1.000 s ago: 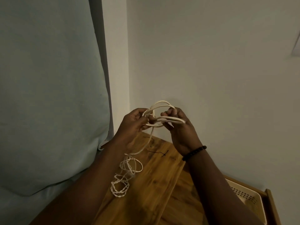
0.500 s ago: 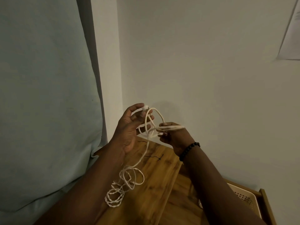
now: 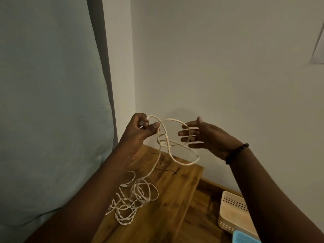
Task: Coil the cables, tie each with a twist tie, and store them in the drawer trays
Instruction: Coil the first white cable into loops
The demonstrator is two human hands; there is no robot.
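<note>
A long white cable (image 3: 168,137) hangs in loops between my hands above a wooden top (image 3: 175,186). My left hand (image 3: 140,130) grips the cable's end, fingers curled round it. My right hand (image 3: 205,135) is spread, fingers straight, with a cable loop running across them. The rest of the cable lies in a loose twisted heap (image 3: 133,199) on the wood. Black twist ties (image 3: 168,170) lie on the wood under the loops.
A cream perforated tray (image 3: 233,213) and a blue tray (image 3: 243,237) sit in the open drawer at the lower right. A pale blue-green cushion (image 3: 49,102) fills the left side. A white wall stands close behind.
My hands have moved apart. The right hand has opened and let the loops spread out wide. More of the drawer trays has come into view.
</note>
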